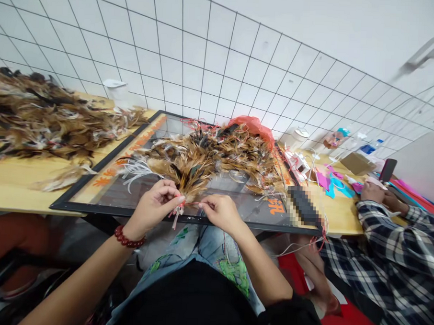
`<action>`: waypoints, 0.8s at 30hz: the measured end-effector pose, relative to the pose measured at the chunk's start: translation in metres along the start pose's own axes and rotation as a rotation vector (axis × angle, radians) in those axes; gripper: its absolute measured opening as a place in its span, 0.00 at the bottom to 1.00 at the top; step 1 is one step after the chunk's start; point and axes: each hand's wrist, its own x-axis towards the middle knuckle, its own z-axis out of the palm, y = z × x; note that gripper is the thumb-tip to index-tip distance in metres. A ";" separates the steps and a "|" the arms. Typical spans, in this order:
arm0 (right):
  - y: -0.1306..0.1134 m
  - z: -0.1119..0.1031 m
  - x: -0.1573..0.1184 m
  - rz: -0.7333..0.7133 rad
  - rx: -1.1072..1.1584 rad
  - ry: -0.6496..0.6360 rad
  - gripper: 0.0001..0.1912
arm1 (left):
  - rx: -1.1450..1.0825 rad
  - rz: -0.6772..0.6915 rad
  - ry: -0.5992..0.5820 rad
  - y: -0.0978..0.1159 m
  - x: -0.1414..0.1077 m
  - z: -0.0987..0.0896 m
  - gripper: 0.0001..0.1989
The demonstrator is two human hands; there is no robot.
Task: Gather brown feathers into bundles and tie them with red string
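My left hand is closed around the bound base of a feather bundle, whose brown and black feathers fan out away from me. Pale stem ends and red string stick out below its fingers. To the right, my right hand pinches a thin red string that runs to the bundle's base. Both hands are over the front edge of a black-framed glass panel. More brown feathers lie on the panel behind, with white strips left of the bundle.
A large feather pile covers the left of the wooden table. Behind the panel's feathers is a red plastic bag. A white cup stands near the wire grid. At right, a person in a plaid shirt sits beside coloured pieces.
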 end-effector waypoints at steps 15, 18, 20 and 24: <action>-0.020 0.018 0.030 -0.047 -0.105 -0.035 0.09 | -0.145 -0.066 -0.217 0.018 -0.006 -0.022 0.08; -0.015 0.016 0.023 -0.009 -0.086 -0.037 0.08 | -0.055 0.050 0.017 0.022 -0.002 -0.022 0.09; -0.010 0.013 0.017 0.027 -0.049 -0.030 0.08 | 0.117 0.165 0.200 0.024 -0.003 -0.022 0.08; -0.006 0.010 0.012 0.071 0.023 -0.050 0.08 | 0.279 0.189 0.175 0.025 -0.011 -0.024 0.07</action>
